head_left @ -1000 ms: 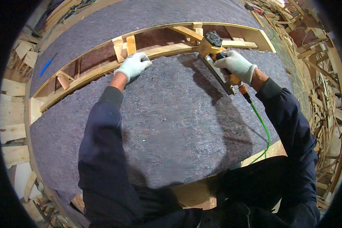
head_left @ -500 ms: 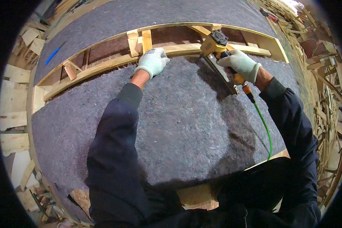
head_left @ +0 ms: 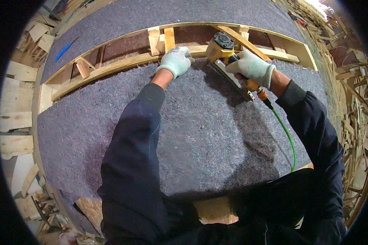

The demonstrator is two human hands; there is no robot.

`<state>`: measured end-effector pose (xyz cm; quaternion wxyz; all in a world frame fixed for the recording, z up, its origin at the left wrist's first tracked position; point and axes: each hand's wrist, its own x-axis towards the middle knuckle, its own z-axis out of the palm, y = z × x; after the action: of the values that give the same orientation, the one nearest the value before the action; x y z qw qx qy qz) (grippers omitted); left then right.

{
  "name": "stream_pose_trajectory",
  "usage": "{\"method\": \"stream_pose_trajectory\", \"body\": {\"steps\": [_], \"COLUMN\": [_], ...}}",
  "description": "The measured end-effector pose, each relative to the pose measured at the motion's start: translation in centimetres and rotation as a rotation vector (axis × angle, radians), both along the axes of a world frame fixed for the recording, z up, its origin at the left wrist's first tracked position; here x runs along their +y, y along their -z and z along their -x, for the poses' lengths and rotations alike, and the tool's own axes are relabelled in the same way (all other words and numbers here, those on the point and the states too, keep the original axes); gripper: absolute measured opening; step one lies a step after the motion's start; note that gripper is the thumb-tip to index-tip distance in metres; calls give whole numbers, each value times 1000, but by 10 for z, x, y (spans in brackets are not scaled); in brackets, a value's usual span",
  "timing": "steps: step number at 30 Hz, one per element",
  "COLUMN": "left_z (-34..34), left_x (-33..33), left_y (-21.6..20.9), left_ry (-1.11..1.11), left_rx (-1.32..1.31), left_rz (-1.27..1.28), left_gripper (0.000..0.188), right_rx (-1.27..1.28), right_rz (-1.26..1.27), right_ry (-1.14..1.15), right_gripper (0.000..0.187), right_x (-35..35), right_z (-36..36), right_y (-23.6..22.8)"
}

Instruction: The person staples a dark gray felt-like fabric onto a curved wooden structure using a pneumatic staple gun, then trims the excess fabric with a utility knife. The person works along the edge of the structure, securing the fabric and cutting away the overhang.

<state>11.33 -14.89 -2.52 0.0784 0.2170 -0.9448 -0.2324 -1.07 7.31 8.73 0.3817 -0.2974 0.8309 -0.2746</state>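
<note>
Under both hands in the head view lies a grey-purple, fibrous felt sheet (head_left: 192, 134), its fuzzy far edge running along a pale wooden frame (head_left: 110, 66) just beyond the fingers. Past the frame, more felt (head_left: 184, 12) spreads out, a blue pen-like tool (head_left: 62, 53) lying on it well to the left of the left hand (head_left: 175, 62). Wood offcuts (head_left: 18, 120) fill the floor far left of that hand, and scrap strips (head_left: 351, 134) heap up far right of the right hand (head_left: 254, 67). The left hand, gloved, rests with fingers curled at the felt's edge; whether it pinches anything cannot be told. The right hand, also gloved, grips a nail gun (head_left: 216, 53): yellow body, black round cap, straight metal magazine slanting back toward the person, green hose (head_left: 285, 128) trailing below the wrist.
</note>
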Motion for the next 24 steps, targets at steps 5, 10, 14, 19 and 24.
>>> {"method": "stream_pose_trajectory", "body": {"steps": [5, 10, 14, 19, 24], "left_z": [-5, -10, -11, -11, -10], "left_x": [5, 8, 9, 8, 6], "left_y": [-4, -6, -5, -4, -5], "left_ry": [-59, -79, -77, -97, -70], "left_rx": [-13, 29, 59, 27, 40], "left_rz": [-68, -123, -117, -160, -161], "left_gripper": [31, 30, 29, 30, 30], "right_rx": [51, 81, 44, 172, 172], "right_rz": [162, 249, 253, 93, 220], "right_ry": [-100, 75, 83, 37, -70], "right_gripper": [19, 28, 24, 28, 25], "right_x": [-24, -93, -137, -178, -150], "right_z": [32, 83, 111, 129, 142], "right_y": [-11, -4, 8, 33, 28]}}
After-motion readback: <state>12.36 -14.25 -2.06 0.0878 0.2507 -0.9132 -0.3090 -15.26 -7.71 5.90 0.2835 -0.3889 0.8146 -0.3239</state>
